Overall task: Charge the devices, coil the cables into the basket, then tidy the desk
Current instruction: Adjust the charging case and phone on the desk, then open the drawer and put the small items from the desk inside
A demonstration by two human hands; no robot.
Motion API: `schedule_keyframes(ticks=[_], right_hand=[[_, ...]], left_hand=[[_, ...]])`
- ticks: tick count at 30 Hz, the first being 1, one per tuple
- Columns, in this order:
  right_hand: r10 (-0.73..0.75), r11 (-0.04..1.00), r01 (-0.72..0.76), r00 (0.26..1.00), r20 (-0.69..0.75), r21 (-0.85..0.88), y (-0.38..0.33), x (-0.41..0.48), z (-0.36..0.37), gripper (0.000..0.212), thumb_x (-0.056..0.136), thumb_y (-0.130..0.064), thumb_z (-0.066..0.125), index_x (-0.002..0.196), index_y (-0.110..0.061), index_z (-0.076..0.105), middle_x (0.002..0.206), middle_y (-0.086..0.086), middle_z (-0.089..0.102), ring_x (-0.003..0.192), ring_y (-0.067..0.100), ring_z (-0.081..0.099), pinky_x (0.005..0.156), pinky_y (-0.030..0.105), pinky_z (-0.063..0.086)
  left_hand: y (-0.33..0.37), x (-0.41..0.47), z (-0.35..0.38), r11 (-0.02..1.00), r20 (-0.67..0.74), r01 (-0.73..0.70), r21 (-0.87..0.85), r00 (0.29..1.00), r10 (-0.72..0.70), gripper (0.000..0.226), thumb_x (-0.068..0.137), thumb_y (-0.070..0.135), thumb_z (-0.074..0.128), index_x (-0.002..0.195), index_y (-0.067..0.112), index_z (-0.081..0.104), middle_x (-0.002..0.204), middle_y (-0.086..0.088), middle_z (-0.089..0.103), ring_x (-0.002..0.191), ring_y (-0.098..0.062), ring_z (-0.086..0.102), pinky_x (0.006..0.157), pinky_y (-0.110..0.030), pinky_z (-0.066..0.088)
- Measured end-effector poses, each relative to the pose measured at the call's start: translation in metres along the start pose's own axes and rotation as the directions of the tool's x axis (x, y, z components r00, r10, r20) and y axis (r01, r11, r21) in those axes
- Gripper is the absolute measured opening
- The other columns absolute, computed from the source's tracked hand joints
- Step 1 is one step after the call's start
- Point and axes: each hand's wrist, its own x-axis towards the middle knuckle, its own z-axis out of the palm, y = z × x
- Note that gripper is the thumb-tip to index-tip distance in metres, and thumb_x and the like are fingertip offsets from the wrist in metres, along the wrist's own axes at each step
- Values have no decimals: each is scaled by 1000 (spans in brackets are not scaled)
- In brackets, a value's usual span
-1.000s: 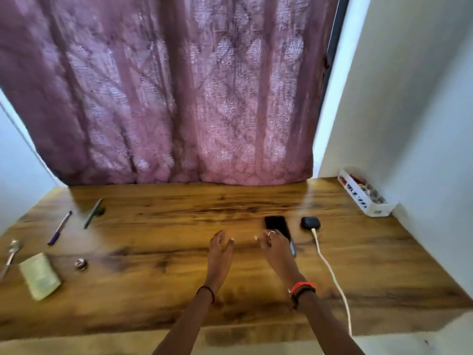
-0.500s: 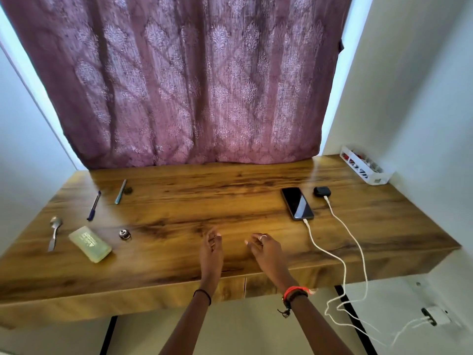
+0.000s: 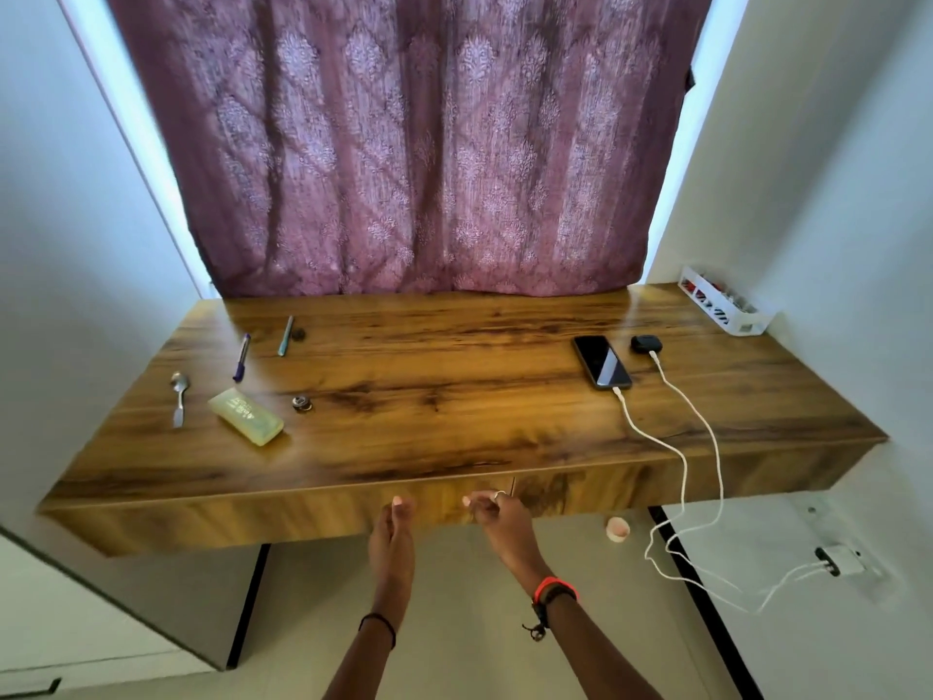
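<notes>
Phone (image 3: 602,362) and earbud case (image 3: 643,344) lie at the right end of the worktop (image 3: 454,386), nearest the wall adapter (image 3: 840,560), so their white cables (image 3: 683,477) reach w/ slack. Your left hand (image 3: 391,543) and right hand (image 3: 500,522) hover at the front edge, grip loose and empty on both. Basket (image 3: 746,323) sits in the far-right corner, no cables in it yet.

I'm reading across the desk (image 3: 454,396) right now and nothing on it comes through legibly. The one spot with lettering is the pale green tube (image 3: 246,415) lying on the left side: there's a short line of dark print near its upper end, but it's too small and blurred from my feed to make out a single word or brand
</notes>
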Motion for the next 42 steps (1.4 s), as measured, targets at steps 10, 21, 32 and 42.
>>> schedule_keyframes(ticks=[10, 21, 32, 42], right_hand=[[489, 648, -448, 865, 114, 616, 18, -17, 98, 24, 94, -19, 53, 86, 1, 62, 75, 13, 63, 65, 20, 59, 59, 25, 49], [750, 100, -426, 626, 213, 899, 30, 43, 193, 43, 100, -27, 38, 122, 9, 45, 79, 16, 52, 70, 25, 52, 73, 30, 56], [786, 7, -277, 595, 166, 961, 33, 82, 231, 54, 97, -50, 26, 125, -8, 45, 80, 13, 51, 64, 22, 47, 62, 27, 45], [744, -70, -194, 643, 180, 979, 43, 94, 239, 78, 90, -65, 28, 133, -2, 43, 113, 18, 58, 92, 29, 57, 97, 38, 43]], left_hand=[[-47, 40, -98, 664, 127, 584, -467, 787, -603, 51, 102, 34, 28, 133, -3, 43, 138, -19, 47, 129, -28, 44, 109, -37, 34], [-106, 152, -167, 448, 164, 665, -598, 648, -744, 57, 101, 41, 21, 92, -4, 55, 92, -26, 68, 32, -11, 55, 102, -30, 42], [-127, 191, -175, 336, 184, 683, -649, 569, -801, 77, 92, 63, 7, 95, 1, 54, 85, -13, 55, 74, -24, 52, 97, -34, 38], [-130, 205, -178, 165, 279, 592, -789, 585, -761, 82, 85, 74, 13, 81, 10, 64, 71, -11, 69, 84, -26, 62, 86, -40, 47]])
